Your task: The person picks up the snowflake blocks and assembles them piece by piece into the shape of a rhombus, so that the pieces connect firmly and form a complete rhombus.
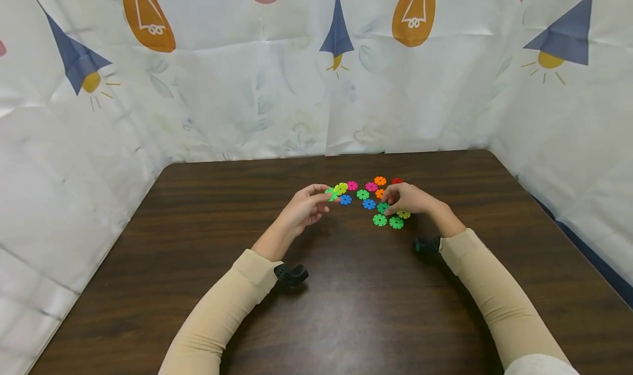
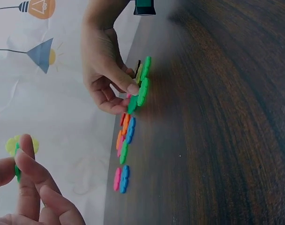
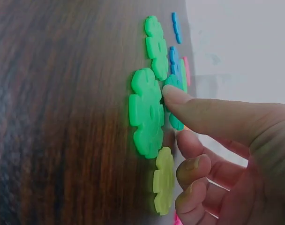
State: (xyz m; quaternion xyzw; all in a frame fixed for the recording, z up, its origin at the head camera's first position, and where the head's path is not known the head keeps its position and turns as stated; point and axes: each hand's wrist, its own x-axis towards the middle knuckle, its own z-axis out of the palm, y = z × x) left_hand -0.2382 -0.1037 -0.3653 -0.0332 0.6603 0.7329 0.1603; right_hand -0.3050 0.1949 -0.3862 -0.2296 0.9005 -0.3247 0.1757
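Between the thumb and fingers of my left hand [image 1: 303, 209] is a light green flower-shaped plastic disc [image 1: 331, 193]. A yellow disc [image 1: 341, 188] is joined to it crosswise, showing behind the fingertips in the left wrist view. My right hand [image 1: 409, 198] is down at the group of discs and pinches a darker green disc [image 3: 173, 112], thumb on its near face. Right beside that thumb lie two bright green discs, the nearer one [image 3: 147, 115] large in the right wrist view. Another yellow disc [image 3: 164, 182] sits under the curled fingers.
Loose discs spread over the dark wooden table [image 1: 321, 309] between and behind the hands: blue [image 1: 368, 204], pink [image 1: 352, 185], orange [image 1: 379, 180] and red [image 1: 396, 181] among them. A printed white curtain [image 1: 296, 89] borders the table's far edge and sides.
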